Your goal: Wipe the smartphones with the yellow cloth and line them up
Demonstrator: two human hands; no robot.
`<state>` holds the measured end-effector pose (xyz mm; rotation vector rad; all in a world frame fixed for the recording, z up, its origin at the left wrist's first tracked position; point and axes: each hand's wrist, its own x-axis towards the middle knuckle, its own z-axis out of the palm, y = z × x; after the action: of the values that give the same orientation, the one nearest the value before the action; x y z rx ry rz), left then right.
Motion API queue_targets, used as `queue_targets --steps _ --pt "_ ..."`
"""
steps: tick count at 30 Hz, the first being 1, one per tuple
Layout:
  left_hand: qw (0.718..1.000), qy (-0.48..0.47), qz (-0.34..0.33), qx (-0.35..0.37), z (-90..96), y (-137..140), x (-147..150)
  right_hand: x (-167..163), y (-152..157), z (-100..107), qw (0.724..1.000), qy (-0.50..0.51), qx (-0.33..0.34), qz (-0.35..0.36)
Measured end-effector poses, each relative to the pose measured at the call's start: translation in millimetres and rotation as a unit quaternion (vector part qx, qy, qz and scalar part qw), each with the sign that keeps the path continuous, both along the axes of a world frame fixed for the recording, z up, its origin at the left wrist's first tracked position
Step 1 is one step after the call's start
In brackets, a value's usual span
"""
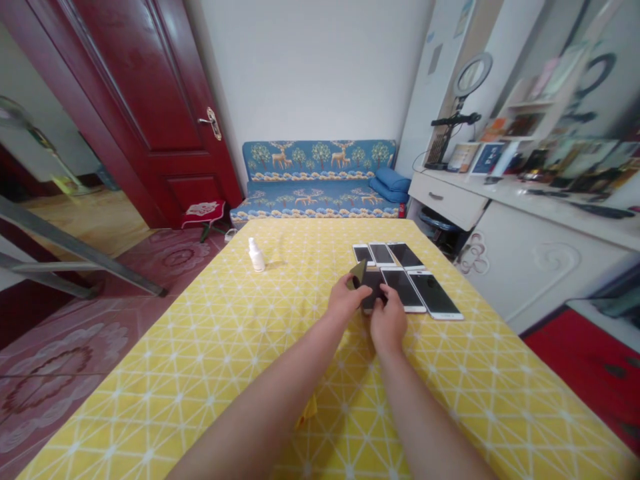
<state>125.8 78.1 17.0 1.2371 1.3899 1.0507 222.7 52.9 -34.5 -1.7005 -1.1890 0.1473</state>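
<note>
Both of my hands are at a dark phone [374,281] that has an olive-brown flap, like a flip cover, on its left side. My left hand [346,295] grips its left edge and flap, thumb across the front. My right hand [389,321] has its fingers closed at the lower right edge, partly hiding it. Just right of it lie two white-framed phones, a middle one [406,291] and a larger one [436,295]. Behind them is a row with a small phone [363,253], another phone [381,254] and a bigger dark-screened one [406,255].
A white spray bottle [257,256] stands upright on the left of the yellow patterned tablecloth [200,360]. Some yellow cloth [309,408] shows between my forearms. Beyond the table is a blue sofa [310,193]; a white dresser [540,247] stands right, a metal ladder [90,267] left.
</note>
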Motion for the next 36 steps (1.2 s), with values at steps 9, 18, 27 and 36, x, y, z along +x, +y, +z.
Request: queue_targets --steps 9,18,27,36 --pt "0.985 0.161 0.042 0.046 -12.2 8 16 -7 -6 10 0.989 -0.122 -0.083 -0.028" --pt "0.940 0.336 0.042 0.043 -7.3 12 16 -11 0 -2 1.000 -0.021 -0.016 0.007" --pt "0.939 0.330 0.011 0.098 -9.9 7 -2 -6 5 7 0.997 0.004 -0.071 0.042" --pt "0.975 0.200 0.054 0.084 -23.4 -4 -33 -21 -5 -5 0.994 -0.084 -0.027 0.065"
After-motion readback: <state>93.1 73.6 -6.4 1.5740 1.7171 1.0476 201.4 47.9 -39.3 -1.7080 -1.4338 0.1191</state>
